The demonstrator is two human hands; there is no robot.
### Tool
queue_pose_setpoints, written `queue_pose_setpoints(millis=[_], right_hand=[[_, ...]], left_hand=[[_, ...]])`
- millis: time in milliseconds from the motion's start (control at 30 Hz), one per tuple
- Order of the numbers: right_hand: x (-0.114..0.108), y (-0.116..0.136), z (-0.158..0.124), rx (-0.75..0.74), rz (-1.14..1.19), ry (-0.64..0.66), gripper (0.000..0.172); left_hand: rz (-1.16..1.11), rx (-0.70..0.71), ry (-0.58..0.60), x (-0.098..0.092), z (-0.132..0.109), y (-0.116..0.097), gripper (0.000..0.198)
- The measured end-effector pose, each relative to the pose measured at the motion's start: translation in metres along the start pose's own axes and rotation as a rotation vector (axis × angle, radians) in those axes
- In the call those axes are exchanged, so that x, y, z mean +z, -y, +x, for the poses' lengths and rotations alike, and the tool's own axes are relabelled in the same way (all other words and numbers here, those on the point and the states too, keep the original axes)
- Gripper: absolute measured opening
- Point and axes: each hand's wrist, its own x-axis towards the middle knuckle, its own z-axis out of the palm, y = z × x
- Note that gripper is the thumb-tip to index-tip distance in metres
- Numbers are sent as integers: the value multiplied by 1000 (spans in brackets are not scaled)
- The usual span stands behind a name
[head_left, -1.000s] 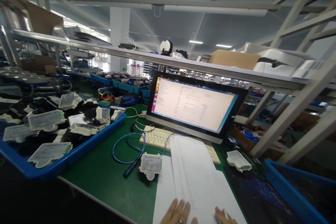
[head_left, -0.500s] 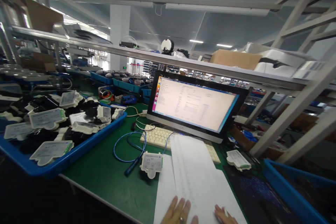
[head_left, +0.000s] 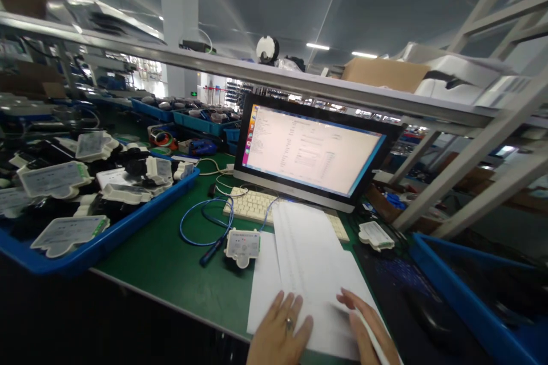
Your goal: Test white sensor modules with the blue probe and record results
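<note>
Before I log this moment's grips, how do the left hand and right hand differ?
The left hand lies palm down, fingers fairly straight, on the paper; the right hand curls around what looks like a white pen. The left hand wears a ring; the right hand shows none. Both are bare.
</note>
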Motion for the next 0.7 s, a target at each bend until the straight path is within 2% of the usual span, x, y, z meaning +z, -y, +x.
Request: queue_pose_setpoints(millis=[67,133,267,333,400,533,700], right_hand=[[5,24,9,43,91,26,36],[15,37,17,86,186,51,35],[37,35,24,298,368,120,32],[41,30,22,335,398,109,27],[42,27,20,316,336,57,22],[38,28,16,248,157,-13,26],[37,32,15,228,119,72,26]], left_hand=[[-112,-102,247,-19,3,-2,41],[-191,-140,332,-34,8,-2,49],[-241,-140,374,-42,15,-1,53],[-232,-135,380,-42,16,-1,52],[-221,-135,385,-43,16,-1,50],[-221,-152,404,-44,17,-1,48],[-220,-159,407,-41,15,-3,48]])
